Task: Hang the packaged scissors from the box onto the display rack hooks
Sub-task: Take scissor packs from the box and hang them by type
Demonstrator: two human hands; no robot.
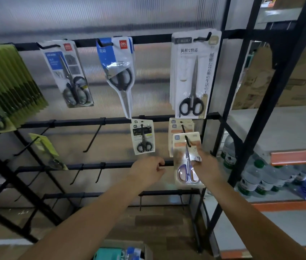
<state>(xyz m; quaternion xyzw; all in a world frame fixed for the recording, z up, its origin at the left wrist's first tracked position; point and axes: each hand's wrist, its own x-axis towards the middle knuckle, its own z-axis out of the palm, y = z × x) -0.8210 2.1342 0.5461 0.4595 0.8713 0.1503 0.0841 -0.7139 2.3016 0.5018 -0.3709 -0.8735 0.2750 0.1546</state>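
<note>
The purple-handled scissors pack (187,160) hangs on a hook (187,141) of the display rack (96,167), pinched at its edge by the right hand (207,166). Left of the pack, the left hand (148,170) hovers loosely curled, holding nothing. Below the pack stands the box (124,250).

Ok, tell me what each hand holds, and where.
Right hand pinches the purple scissors pack at its right edge, mid-height. Left hand holds nothing.
</note>
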